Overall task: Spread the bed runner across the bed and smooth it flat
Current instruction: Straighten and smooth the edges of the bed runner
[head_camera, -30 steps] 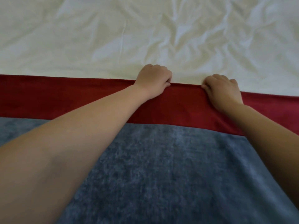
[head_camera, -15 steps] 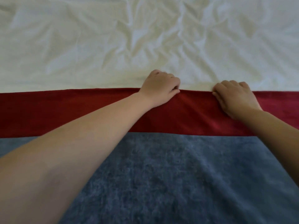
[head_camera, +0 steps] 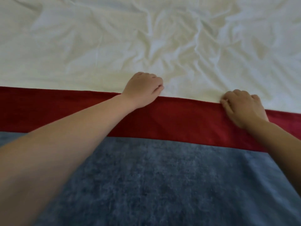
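Blue-grey plush fabric fills the nearest part of the view: the broad middle panel of the bed runner (head_camera: 162,180), lying flat with a mottled nap. Both bare forearms reach forward over it, the left one crossing from the lower left corner, the right one entering from the right edge. Beyond the blue panel runs the runner's red border band (head_camera: 179,119), a strip that stretches across the full width of the view and tilts slightly downward toward the right. The runner's far edge meets the white bed sheet (head_camera: 81,46) along this band.

At that far edge, the left hand (head_camera: 143,89) is curled into a loose fist with its fingers folded down over the red hem, pinching the fabric against the sheet. The right hand (head_camera: 242,106), well apart from it to the right, is likewise closed on the hem, knuckles up and fingertips tucked at the edge. Between the two hands the red edge lies taut and straight. Farther on, the sheet spreads away, heavily creased, with the densest wrinkles just past the hands.
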Demonstrator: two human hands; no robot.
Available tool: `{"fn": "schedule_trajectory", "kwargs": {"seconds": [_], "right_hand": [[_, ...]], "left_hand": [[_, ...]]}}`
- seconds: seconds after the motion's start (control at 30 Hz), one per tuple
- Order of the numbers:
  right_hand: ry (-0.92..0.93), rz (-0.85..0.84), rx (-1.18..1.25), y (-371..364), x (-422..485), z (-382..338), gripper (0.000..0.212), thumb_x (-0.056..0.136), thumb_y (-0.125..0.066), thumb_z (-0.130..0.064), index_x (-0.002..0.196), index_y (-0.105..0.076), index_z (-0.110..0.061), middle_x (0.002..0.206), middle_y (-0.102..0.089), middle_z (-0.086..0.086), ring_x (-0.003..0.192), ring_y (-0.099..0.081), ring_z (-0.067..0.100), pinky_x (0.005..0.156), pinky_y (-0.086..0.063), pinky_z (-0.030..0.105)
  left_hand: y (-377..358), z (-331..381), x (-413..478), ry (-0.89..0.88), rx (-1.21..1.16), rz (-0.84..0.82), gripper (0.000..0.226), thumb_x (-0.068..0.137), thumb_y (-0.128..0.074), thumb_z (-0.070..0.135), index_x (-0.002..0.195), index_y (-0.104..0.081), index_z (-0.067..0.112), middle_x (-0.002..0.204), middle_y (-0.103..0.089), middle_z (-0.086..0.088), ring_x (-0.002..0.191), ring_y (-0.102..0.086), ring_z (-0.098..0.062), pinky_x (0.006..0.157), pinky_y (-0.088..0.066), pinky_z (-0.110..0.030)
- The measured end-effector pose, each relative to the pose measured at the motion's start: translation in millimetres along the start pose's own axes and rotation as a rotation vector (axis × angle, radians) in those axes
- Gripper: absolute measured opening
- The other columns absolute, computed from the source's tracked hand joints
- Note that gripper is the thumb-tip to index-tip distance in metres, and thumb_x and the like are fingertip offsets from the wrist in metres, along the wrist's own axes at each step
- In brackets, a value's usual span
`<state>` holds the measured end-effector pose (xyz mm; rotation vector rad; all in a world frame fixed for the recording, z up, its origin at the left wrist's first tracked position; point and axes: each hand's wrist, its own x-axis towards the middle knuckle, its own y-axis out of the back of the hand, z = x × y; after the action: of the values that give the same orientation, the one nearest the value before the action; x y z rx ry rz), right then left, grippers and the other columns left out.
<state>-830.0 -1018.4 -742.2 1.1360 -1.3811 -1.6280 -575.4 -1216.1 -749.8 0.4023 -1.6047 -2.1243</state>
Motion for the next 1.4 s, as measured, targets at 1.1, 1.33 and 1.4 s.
{"fn": "schedule_trajectory", "kwargs": {"seconds": [1.1, 1.33, 1.4], "right_hand": [[0.229, 0.08, 0.109, 25, 111, -593, 0.026, 0.098, -0.034, -0.034, 0.094, -0.051, -0.014, 0.093, -0.056, 0.004, 0.086, -0.051, 0.027, 0.076, -0.034, 0.039], [0.481, 0.092, 0.197, 40, 131, -679, 0.027, 0.099, -0.035, -0.034, 0.095, -0.052, -0.014, 0.094, -0.057, 0.004, 0.086, -0.052, 0.028, 0.076, -0.033, 0.038], [0.515, 0.107, 0.201, 38, 136, -701, 0.024, 0.1, -0.036, -0.031, 0.095, -0.053, -0.013, 0.094, -0.057, 0.005, 0.087, -0.052, 0.029, 0.076, -0.032, 0.038]], "left_hand": [[135, -435, -268, -0.021, 0.251, -0.041, 0.024, 0.095, -0.047, 0.035, 0.087, -0.057, 0.015, 0.083, -0.061, -0.004, 0.08, -0.058, -0.027, 0.072, -0.041, -0.037], [180, -511, -335, -0.033, 0.373, -0.058, 0.036, 0.092, -0.029, 0.034, 0.081, -0.057, 0.013, 0.076, -0.056, -0.006, 0.07, -0.055, -0.029, 0.064, -0.045, -0.038], [185, -527, -345, 0.005, 0.417, -0.058, 0.032, 0.091, -0.033, 0.03, 0.08, -0.057, 0.013, 0.074, -0.055, -0.007, 0.068, -0.054, -0.03, 0.061, -0.043, -0.037]]}}
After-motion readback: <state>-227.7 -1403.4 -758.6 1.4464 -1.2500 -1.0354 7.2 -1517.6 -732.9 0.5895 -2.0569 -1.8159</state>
